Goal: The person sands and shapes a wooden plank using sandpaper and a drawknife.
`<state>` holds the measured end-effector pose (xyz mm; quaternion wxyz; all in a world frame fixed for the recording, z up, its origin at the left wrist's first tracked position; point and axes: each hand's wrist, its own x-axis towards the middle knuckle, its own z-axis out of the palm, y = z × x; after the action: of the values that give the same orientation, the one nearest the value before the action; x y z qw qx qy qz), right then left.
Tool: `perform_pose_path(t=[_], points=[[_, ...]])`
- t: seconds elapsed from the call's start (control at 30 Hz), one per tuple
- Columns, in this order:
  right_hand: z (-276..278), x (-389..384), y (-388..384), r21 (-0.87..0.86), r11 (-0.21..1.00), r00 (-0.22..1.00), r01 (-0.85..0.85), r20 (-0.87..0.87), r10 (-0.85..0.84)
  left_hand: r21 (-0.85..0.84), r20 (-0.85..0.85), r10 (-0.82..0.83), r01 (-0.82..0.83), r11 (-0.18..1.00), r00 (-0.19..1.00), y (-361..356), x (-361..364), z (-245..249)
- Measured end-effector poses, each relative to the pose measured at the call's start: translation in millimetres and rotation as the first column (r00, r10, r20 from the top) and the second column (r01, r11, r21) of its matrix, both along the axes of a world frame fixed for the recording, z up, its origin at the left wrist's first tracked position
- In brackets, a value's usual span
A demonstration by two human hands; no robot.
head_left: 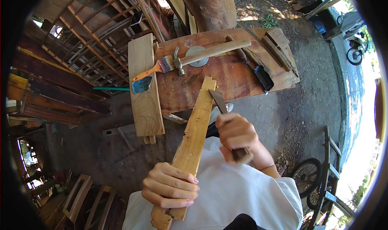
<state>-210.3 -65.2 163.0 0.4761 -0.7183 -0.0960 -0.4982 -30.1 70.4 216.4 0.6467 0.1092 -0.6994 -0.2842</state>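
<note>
My left hand [171, 185] is wrapped round the lower end of a narrow wooden board [195, 122]. The board slants up and away from me, its notched far end over the edge of the wooden bench [178, 96]. In my closed right hand [236, 133] is a chisel [219, 100] with a wide flat metal blade. Its blade tip is at the board's right edge near the notched end; whether it touches cannot be made out. The butt of its wooden handle shows below my fist.
On the bench lie a claw hammer [216, 52], a paintbrush [153, 68], a round pale disc [197, 56], a dark-ended tool [263, 78] and wood strips [279, 54]. A blue label or sheet [141, 85] is on the left plank [147, 112]. Wheels [307, 177] stand at right.
</note>
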Motion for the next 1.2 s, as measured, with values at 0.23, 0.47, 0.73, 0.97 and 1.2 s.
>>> perform_pose_path(t=[0.23,0.47,0.73,0.97,1.2], points=[[-8.6,1.7,-5.6,-0.027,1.000,1.000,0.001,-0.020,-0.002,0.002,0.014,-0.008,0.008,1.000,1.000,1.1,-2.7,1.7],[-25.7,13.2,-13.9,-0.020,0.994,0.994,0.107,-0.032,-0.107,-0.012,0.034,-0.016,0.016,1.000,0.999,2.0,-5.0,1.4],[-33.5,21.8,-19.8,-0.053,0.995,0.995,0.090,-0.029,-0.092,-0.017,0.038,-0.017,0.018,1.000,0.999,0.5,-4.2,3.0],[-32.5,19.1,-9.8,-0.056,0.998,0.999,0.022,-0.021,-0.024,-0.003,0.005,-0.008,0.008,1.000,1.000,4.4,-1.3,0.6],[-24.5,5.0,-7.8,0.001,0.998,0.998,0.060,-0.036,-0.060,0.016,0.019,-0.029,0.028,0.999,0.999,5.5,6.5,1.4]])
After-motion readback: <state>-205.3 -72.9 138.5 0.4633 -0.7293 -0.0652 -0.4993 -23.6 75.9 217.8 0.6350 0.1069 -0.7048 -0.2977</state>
